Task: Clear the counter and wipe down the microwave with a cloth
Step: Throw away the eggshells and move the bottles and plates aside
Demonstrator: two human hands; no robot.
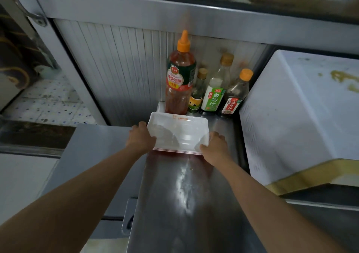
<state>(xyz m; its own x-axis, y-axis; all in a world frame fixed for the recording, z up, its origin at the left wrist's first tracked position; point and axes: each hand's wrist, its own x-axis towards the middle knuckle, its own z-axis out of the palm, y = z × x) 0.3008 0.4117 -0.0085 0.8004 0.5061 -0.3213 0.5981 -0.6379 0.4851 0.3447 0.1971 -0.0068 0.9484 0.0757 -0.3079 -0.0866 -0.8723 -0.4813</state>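
A stack of white plastic trays [178, 132] with red undersides sits on the steel counter [184, 194], just in front of the sauce bottles. My left hand [140, 138] grips the stack's left edge. My right hand [215, 145] grips its right front corner, thumb over the rim. The white microwave [295, 116] stands to the right of the stack, its top stained with yellowish smears. No cloth is in view.
Behind the trays stand a tall ketchup bottle [180, 77] with an orange cap and three smaller sauce bottles [213, 89] against a ribbed wall. The counter drops off at its left edge to a lower grey surface [97, 155] and tiled floor.
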